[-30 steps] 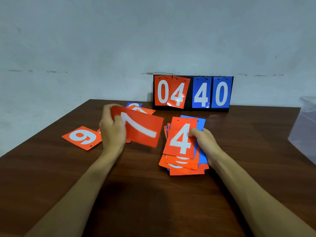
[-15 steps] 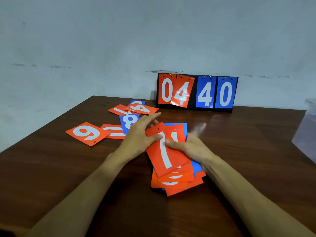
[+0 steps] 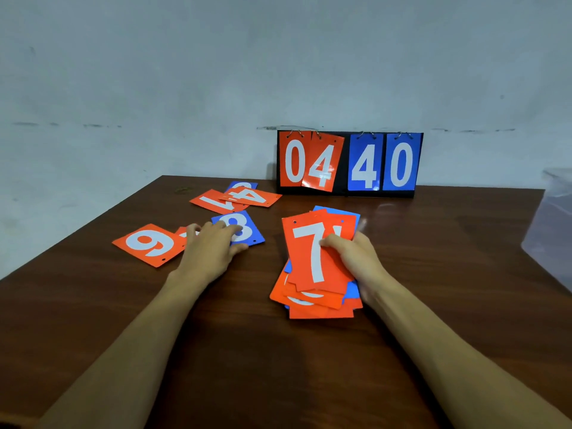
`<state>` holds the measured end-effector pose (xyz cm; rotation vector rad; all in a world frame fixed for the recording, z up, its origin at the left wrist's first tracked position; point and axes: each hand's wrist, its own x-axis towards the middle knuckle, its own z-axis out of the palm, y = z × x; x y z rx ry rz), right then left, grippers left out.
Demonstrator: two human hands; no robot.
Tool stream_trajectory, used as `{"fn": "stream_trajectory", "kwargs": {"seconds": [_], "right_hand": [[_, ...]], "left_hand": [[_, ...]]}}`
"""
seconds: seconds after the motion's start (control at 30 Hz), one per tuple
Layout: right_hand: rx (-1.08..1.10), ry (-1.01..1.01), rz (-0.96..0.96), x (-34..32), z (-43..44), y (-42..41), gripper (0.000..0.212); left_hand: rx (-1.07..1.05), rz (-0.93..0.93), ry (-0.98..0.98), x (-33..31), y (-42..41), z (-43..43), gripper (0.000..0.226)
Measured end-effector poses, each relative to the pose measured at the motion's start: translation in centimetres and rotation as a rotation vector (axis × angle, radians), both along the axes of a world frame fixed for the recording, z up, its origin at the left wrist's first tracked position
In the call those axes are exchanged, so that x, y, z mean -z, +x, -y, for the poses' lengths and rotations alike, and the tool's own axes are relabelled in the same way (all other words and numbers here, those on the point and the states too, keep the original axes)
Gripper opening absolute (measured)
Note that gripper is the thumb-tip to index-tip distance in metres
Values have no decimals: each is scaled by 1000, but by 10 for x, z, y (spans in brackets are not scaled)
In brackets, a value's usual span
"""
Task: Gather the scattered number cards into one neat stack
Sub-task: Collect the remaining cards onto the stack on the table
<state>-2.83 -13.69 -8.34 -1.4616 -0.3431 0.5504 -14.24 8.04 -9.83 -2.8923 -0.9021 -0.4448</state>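
Reaching left now with the left hand (image 3: pixel 210 255), gone from the stack (image 3: pixel 315 305) after laying the orange 7 card (image 3: pixel 309 258) there half a second ago. Lying flat, fingers straight and slightly apart, tips resting on the blue 8 card (image 3: pixel 251 234), with no curl round it yet. Gripping the stack with the right hand (image 3: pixel 356 258), thumb across the face of the 7 and the other fingers curled round the right edge, clamped on the pile near the middle of the table (image 3: pixel 93 305). Means one more card gathered, now topmost, though skewed over a fanned, uneven pile. Still loose on the left: the 8, the orange 9 card (image 3: pixel 148 244) at the near left, and farther off an overlapping group of the orange 1 card (image 3: pixel 213 202), the orange 4 card (image 3: pixel 258 196) and a blue card (image 3: pixel 244 184) behind them. Probably sliding the 8 across next. Squaring the edges not yet done. Standing at the far edge, the scoreboard (image 3: pixel 349 162).
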Motion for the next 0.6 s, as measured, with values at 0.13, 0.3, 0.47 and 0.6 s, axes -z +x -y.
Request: {"fn": "stream_trajectory", "kwargs": {"seconds": [0.13, 0.3, 0.47, 0.6], "right_hand": [[-12, -33, -2, 2, -1, 3, 22], [-38, -106, -25, -1, 0, 7, 20], [-15, -18, -141, -5, 0, 3, 24], [-103, 74, -152, -4, 0, 3, 55]], "left_hand": [[71, 160, 48, -5, -1, 17, 31], [262, 785, -169, -12, -5, 45, 28], [665, 586, -222, -4, 1, 67, 31], [776, 327, -194, 3, 2, 70, 31]]}}
